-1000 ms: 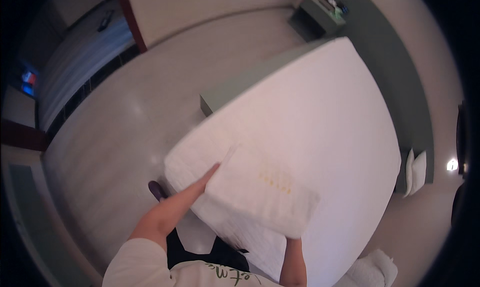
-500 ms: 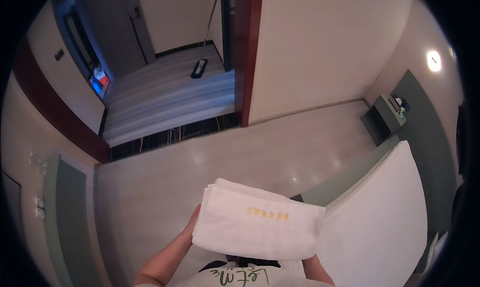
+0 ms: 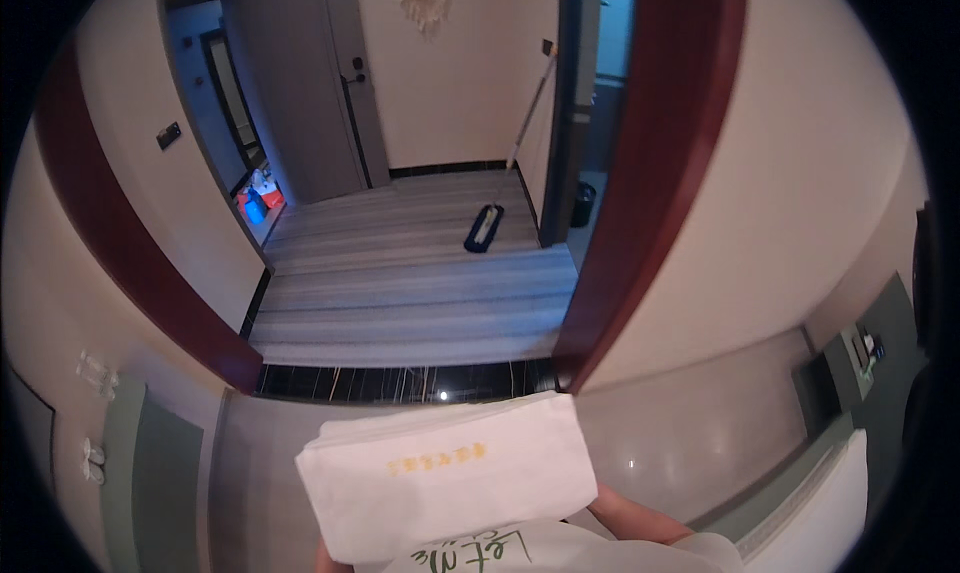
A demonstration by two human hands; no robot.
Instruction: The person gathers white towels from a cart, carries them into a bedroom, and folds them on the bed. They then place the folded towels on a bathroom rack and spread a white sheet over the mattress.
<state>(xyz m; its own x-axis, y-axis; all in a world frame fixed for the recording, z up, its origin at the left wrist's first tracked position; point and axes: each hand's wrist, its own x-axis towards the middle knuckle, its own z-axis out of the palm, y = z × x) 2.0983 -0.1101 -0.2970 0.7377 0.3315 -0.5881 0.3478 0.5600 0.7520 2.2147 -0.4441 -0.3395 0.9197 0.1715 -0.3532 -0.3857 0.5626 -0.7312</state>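
A stack of folded white towels [image 3: 450,483] with yellow lettering is held level in front of my shirt. My right hand [image 3: 604,503] supports its right end, with the fingers hidden behind and beneath the cloth. Only a sliver of my left hand [image 3: 326,553] shows below the stack's left corner; its fingers are hidden too. Both hands carry the stack between them.
Ahead, a dark red door frame [image 3: 655,183] and a black stone threshold [image 3: 400,384] border a striped-floor hallway. A flat mop [image 3: 484,229] stands there near an open grey door [image 3: 300,93]. A white bed [image 3: 825,513] is at right, a green counter [image 3: 165,473] with cups at left.
My view has turned to the right and come closer to the doorway. The towels are still in my hands, lower and further left in view; the bed has slid toward the lower right.
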